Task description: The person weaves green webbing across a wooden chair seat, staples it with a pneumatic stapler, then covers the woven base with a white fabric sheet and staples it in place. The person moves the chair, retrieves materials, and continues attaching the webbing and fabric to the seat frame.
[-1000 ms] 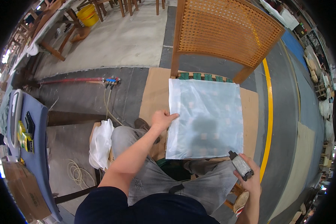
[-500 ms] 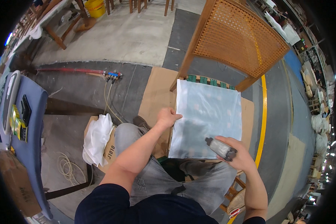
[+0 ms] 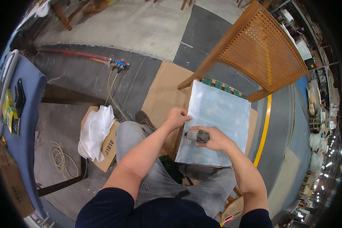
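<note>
Moved the right hand (image 3: pixel 216 140) in from the side, now fingers wrapped tight round a small grey tool (image 3: pixel 197 135), pressed onto the pale plastic-covered seat pad (image 3: pixel 216 121). Left hand (image 3: pixel 175 117) fingers curled, pinning pad's left edge, probably stopping slippage. Wooden cane chair (image 3: pixel 260 57) just behind.

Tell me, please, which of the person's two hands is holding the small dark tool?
The right hand grips the small dark tool over the pale sheet; the left hand only pinches that sheet's edge.
</note>
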Demonstrator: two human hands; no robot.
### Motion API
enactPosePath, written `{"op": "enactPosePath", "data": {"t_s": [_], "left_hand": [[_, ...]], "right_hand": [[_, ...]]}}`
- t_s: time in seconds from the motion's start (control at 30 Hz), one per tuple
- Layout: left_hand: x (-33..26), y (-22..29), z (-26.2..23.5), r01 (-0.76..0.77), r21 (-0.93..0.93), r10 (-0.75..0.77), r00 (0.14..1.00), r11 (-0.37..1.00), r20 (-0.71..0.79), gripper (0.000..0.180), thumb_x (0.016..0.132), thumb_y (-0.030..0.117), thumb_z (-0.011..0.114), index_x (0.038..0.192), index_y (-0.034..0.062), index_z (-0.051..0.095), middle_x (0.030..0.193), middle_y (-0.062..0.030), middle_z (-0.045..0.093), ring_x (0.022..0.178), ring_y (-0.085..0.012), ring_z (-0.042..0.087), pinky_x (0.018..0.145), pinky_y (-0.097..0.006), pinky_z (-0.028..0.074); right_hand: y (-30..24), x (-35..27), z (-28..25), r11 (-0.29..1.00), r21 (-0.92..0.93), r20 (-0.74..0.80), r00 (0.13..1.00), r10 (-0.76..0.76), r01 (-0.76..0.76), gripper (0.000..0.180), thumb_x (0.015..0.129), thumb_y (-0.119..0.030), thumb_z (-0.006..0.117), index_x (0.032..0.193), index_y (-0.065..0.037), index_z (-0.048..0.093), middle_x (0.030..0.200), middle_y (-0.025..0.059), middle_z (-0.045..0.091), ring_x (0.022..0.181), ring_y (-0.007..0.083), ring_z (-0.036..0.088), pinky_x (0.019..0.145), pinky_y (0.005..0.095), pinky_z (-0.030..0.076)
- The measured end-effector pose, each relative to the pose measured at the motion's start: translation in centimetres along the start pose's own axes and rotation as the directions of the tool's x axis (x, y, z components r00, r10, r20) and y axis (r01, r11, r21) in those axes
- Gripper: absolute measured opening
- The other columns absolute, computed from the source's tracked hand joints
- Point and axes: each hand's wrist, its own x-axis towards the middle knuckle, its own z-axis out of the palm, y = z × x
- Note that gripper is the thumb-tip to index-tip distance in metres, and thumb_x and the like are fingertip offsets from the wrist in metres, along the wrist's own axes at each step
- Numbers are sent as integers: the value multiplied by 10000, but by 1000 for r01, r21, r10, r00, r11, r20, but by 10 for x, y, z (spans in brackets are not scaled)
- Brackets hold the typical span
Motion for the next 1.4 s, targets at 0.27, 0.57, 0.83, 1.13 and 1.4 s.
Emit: {"op": "enactPosePath", "data": {"t_s": [0.27,0.57,0.83,1.13,1.4], "left_hand": [[2,-6,-1,-30,10,30,999,1000,-15,298,776,203,907,715,0,697,681,-110,663,631,-187,589,629,-389,502],[23,13,-5,89,-94,-97,993,992,-73,413,765,335,917,690,2,684,674,-119,682,644,-196,620,627,-394,513],[67,51,-9,142,103,-146,989,984,30,281,864,249,836,758,16,720,647,-29,612,575,-166,557,555,-389,457],[83,17,-13,24,-123,-7,991,992,133,245,883,157,803,779,-42,707,843,-58,611,729,-144,553,610,-368,428],[83,13,-13,-103,-59,108,992,993,71,308,869,199,826,758,-51,685,869,-148,608,822,-252,620,712,-433,501]], "right_hand": [[1,12,10,999,-16,-24,998,-50,49,652,815,-144,874,1419,-202,633,1154,152,769,1059,365,730,933,430,564],[0,-22,-10,988,-19,-216,965,-152,151,646,817,-104,845,1425,-176,640,1275,175,733,1156,396,702,978,429,568],[3,-50,-98,996,-81,-382,924,-7,-25,690,787,-17,860,1431,-149,649,1360,141,715,1230,303,690,1100,378,521],[9,35,-81,998,57,-145,989,-24,33,657,813,-154,883,1425,-201,650,1191,161,768,1082,365,717,975,427,553],[20,67,-65,1000,23,-99,995,-7,9,632,811,-122,875,1404,-155,658,1133,132,779,1030,288,715,961,393,548]]}}
